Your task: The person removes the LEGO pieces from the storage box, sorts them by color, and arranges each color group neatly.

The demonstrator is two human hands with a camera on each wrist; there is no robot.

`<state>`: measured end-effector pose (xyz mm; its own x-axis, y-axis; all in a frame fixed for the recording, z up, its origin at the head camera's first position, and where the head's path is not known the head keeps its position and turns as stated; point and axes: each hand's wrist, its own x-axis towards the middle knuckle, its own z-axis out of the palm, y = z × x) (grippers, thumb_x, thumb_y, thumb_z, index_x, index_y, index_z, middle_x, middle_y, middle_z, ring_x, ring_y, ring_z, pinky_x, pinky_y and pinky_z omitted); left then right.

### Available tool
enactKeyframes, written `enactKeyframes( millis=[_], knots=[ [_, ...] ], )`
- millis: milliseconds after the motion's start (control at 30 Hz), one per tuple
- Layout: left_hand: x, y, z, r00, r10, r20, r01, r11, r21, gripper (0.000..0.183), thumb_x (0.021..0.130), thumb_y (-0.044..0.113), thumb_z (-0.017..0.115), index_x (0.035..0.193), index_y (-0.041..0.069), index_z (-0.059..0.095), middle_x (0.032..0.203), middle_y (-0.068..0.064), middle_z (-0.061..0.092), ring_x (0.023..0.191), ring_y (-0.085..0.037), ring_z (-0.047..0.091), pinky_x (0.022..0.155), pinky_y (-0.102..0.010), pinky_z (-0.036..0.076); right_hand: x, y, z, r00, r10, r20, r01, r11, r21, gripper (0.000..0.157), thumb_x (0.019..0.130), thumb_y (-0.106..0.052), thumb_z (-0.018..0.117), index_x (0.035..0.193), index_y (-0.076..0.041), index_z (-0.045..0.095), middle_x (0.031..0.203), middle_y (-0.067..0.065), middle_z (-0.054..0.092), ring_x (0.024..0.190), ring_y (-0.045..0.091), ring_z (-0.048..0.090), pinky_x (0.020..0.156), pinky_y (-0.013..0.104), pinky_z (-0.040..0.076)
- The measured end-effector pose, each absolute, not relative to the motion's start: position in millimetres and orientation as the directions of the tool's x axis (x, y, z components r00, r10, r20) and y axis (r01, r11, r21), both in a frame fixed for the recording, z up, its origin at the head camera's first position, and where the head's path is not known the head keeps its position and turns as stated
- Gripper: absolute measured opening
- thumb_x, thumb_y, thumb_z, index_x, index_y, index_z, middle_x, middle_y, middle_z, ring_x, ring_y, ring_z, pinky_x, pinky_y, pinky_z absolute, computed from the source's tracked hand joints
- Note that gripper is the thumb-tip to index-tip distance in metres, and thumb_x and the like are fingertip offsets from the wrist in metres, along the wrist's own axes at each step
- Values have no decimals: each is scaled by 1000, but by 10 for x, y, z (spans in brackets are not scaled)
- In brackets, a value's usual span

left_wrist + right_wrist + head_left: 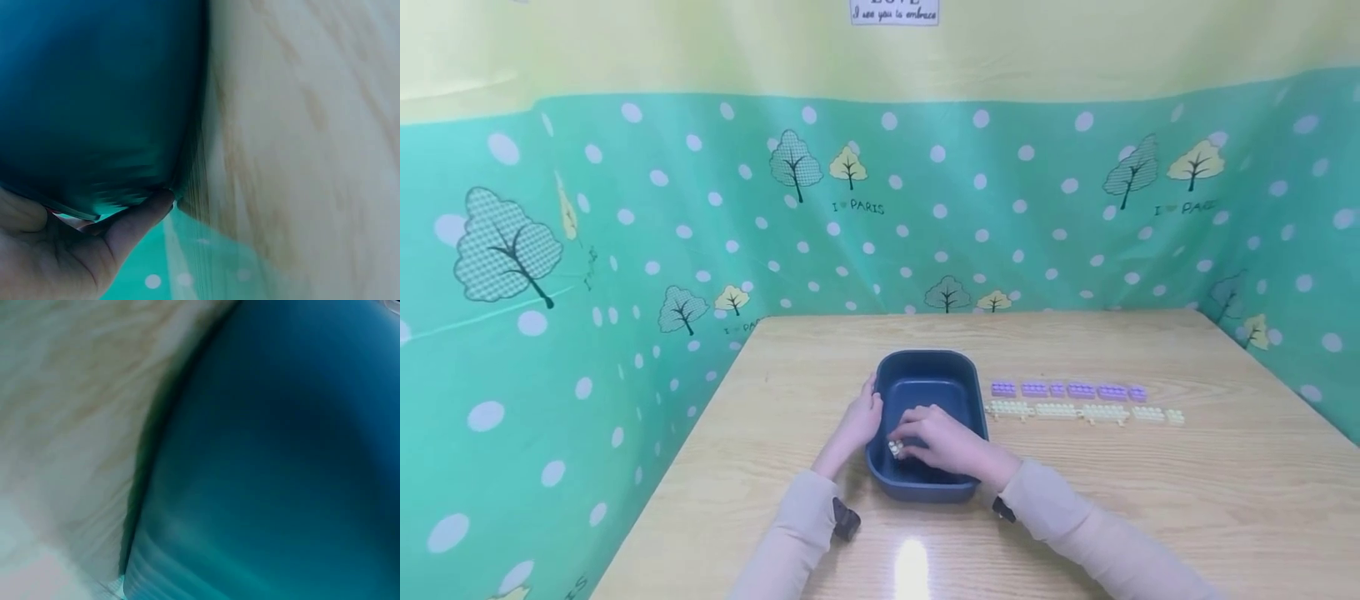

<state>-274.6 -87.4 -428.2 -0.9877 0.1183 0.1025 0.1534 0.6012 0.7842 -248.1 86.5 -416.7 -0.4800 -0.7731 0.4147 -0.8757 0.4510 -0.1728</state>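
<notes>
A dark blue rectangular tub [928,493] stands on the table in the head view. My left hand [859,418] grips its left side; in the left wrist view the thumb [139,226] lies along the tub's outer wall. Reaching over the right rim, my right hand [942,439] is down inside the tub. Its thumb and fingers pinch a small pale yellow toy brick [896,448] with round studs. The right wrist view is filled by the tub's outer wall [269,469], and the right hand is hidden there.
Right of the tub, a row of purple bricks [1081,390] lies on the wooden table [1150,483]. A row of pale yellow bricks [1105,412] runs just in front of it. A green and yellow patterned curtain [910,242] hangs behind and along both sides.
</notes>
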Motion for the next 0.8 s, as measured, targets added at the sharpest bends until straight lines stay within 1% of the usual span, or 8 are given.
enactKeyframes(
  millis=[133,267,367,433,567,633,733,800],
  knots=[
    [-2727,-870,-4309,-987,121,111,161,600,783,50,100,12,31,146,-5,22,136,-33,43,118,-44,51,98,-52,44,-2488,909,-4128,-488,-768,414,-871,459,-174,24,78,-21,75,100,-12,73,93,-4,67,89,11,61,76,27,48],
    [-2725,-855,-4325,-987,119,112,161,596,787,50,99,11,32,145,-6,22,136,-33,43,118,-45,50,97,-53,45,-2497,986,-4060,-546,-744,385,-838,481,-258,21,79,-19,75,97,-10,72,91,-2,67,87,10,63,80,26,52],
    [-2733,-847,-4326,-988,112,107,153,590,793,50,99,12,32,145,-6,22,136,-33,42,119,-46,49,98,-53,44,-2507,1062,-4010,-580,-721,379,-813,481,-328,19,79,-16,74,96,-8,71,89,0,68,85,11,64,78,24,55],
    [-2741,-845,-4325,-989,110,103,149,591,793,51,99,12,31,146,-5,21,136,-33,42,117,-45,51,96,-53,45,-2517,1124,-3987,-586,-709,392,-808,472,-354,19,78,-13,75,96,-6,71,89,1,68,84,13,65,75,25,56],
    [-2756,-851,-4325,-988,117,97,148,600,786,51,100,13,31,147,-4,20,135,-33,44,105,-42,58,87,-50,50,-2535,1274,-3954,-606,-681,412,-793,476,-380,21,77,-7,75,97,-4,71,91,3,68,83,15,65,74,30,57],
    [-2763,-860,-4327,-988,120,96,150,607,781,51,100,13,31,147,-3,20,135,-33,45,100,-40,59,85,-49,51,-2539,1358,-3937,-620,-666,415,-783,488,-386,21,76,-6,74,97,-4,70,92,3,68,84,15,65,75,32,57],
    [-2774,-881,-4335,-988,123,96,152,615,773,51,100,13,30,147,-3,20,136,-32,44,102,-40,59,87,-50,50,-2542,1482,-3907,-655,-637,408,-755,519,-401,22,77,-6,74,99,-5,71,95,3,68,87,17,65,76,33,57],
    [-2776,-898,-4336,-988,123,98,154,619,770,51,100,14,30,147,-3,20,137,-32,42,106,-41,58,90,-50,49,-2542,1562,-3884,-677,-616,404,-735,537,-414,22,78,-7,73,100,-4,71,96,3,68,89,18,65,77,34,57]
  ],
)
